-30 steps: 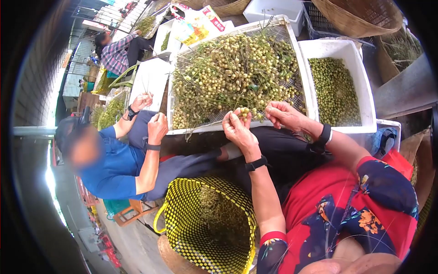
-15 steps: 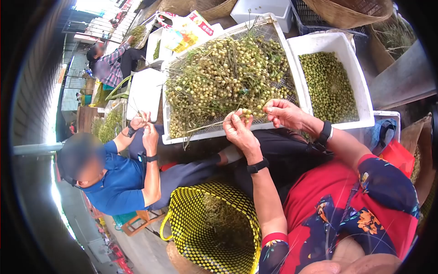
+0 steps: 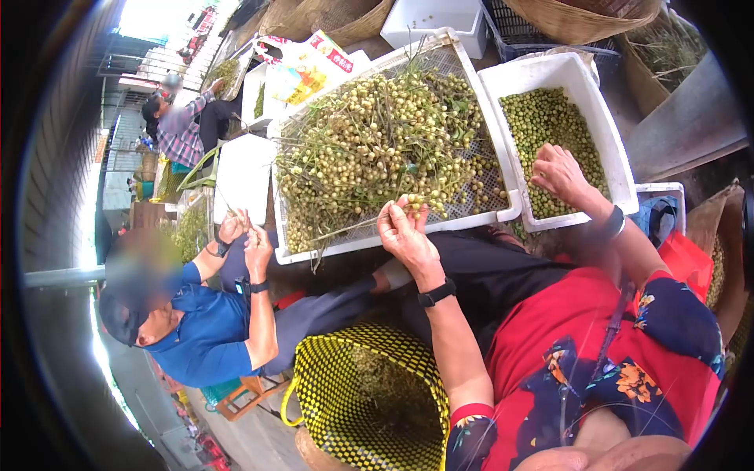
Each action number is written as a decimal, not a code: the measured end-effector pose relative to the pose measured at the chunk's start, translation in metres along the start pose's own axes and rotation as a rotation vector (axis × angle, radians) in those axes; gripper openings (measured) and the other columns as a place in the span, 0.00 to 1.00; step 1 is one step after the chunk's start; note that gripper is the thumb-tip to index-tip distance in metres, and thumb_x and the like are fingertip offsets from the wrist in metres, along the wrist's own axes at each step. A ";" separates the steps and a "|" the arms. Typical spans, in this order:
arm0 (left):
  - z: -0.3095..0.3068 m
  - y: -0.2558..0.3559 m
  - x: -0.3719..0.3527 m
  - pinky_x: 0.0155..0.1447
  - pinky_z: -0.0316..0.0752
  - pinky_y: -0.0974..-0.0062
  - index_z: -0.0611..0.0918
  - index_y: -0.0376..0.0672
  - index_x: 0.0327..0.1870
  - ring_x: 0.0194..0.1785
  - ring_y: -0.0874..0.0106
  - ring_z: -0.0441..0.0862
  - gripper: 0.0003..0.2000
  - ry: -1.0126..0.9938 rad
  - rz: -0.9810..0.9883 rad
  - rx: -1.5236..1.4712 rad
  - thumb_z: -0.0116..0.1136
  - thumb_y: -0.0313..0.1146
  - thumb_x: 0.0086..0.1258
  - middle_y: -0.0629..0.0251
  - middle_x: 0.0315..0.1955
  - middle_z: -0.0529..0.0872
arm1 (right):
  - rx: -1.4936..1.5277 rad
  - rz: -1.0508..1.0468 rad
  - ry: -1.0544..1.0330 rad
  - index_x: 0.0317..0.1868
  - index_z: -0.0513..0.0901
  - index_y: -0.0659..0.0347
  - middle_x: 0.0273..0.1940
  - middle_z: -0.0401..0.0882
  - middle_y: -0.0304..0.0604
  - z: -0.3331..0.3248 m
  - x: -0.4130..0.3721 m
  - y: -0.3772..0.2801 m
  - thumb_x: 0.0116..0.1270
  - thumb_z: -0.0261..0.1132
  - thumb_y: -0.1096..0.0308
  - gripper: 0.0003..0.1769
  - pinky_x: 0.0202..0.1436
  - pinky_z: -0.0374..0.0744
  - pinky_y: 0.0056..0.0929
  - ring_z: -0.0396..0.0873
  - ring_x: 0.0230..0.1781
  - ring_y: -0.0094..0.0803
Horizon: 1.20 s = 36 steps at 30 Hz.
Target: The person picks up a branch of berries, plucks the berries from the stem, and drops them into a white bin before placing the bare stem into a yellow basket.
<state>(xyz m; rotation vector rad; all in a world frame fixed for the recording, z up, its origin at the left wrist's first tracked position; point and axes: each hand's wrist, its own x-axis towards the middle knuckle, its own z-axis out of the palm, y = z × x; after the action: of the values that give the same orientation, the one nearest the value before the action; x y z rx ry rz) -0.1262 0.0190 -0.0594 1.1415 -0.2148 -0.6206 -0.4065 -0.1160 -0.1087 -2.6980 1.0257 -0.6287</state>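
Left hand (image 3: 410, 239) pinches a fruit sprig (image 3: 415, 200) above the near edge of the mesh tray (image 3: 345, 246); right hand (image 3: 559, 171) curls over the white box (image 3: 609, 145), its grip unclear; the sprig seems light, its fruits small and smooth, best held by the stem.

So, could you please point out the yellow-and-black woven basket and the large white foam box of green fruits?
Woven basket (image 3: 331, 390): head view, patterned side wall.
Foam box (image 3: 543, 74): head view, far inner wall.
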 end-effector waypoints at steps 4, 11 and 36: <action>0.027 -0.005 -0.012 0.46 0.85 0.67 0.74 0.42 0.51 0.45 0.69 0.84 0.07 -0.116 -0.018 0.027 0.51 0.31 0.77 0.61 0.44 0.84 | 0.915 0.311 -0.408 0.41 0.82 0.60 0.47 0.78 0.42 -0.014 0.033 -0.038 0.69 0.65 0.56 0.14 0.40 0.79 0.31 0.80 0.44 0.28; 0.054 -0.014 -0.022 0.45 0.82 0.74 0.76 0.38 0.49 0.43 0.73 0.82 0.07 -0.268 0.200 0.412 0.51 0.30 0.77 0.62 0.41 0.84 | 2.148 0.577 -0.352 0.59 0.73 0.57 0.53 0.78 0.42 0.051 0.056 -0.108 0.75 0.54 0.46 0.25 0.53 0.79 0.36 0.77 0.51 0.30; 0.131 -0.141 -0.070 0.39 0.84 0.75 0.78 0.32 0.47 0.33 0.71 0.86 0.14 -0.439 -0.150 0.424 0.52 0.37 0.76 0.59 0.34 0.85 | 2.478 0.962 0.253 0.36 0.78 0.60 0.27 0.79 0.38 0.063 -0.010 0.045 0.67 0.65 0.74 0.03 0.29 0.81 0.24 0.79 0.24 0.25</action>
<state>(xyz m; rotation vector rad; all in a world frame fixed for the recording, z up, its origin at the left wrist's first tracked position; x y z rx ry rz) -0.2937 -0.0821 -0.1205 1.4246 -0.6651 -0.9886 -0.4111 -0.1411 -0.1824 0.0263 0.4512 -0.8583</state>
